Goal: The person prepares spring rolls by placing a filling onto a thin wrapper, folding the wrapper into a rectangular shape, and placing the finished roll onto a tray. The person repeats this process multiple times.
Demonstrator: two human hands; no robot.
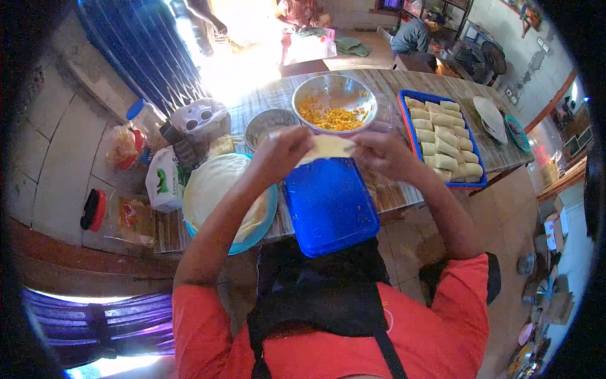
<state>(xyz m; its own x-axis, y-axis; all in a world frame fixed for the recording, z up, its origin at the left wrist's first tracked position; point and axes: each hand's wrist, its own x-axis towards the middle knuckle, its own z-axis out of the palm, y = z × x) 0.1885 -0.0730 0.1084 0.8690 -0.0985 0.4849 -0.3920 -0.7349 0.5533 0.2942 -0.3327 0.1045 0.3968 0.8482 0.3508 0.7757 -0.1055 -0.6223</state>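
Note:
A pale, thin dough wrapper (pixel 329 147) is stretched between my two hands above the far end of a blue plastic tray (pixel 331 203). My left hand (pixel 286 151) pinches one end of it, and my right hand (pixel 381 151) grips the other. Just beyond stands a steel bowl (pixel 305 102) with yellow-orange filling (pixel 338 118) at its bottom. To the left, a stack of round pale wrappers (pixel 215 189) rests on a turquoise plate (pixel 272 213). Whether the dough holds filling cannot be seen.
Rolled, filled wrappers (pixel 445 137) lie in rows in a blue tray (pixel 482 177) at the right. A smaller metal bowl (pixel 270 121) stands behind my left hand. Plastic jars (pixel 147 116) and a white package (pixel 163 180) crowd the left side. Other people (pixel 412 38) sit beyond the table.

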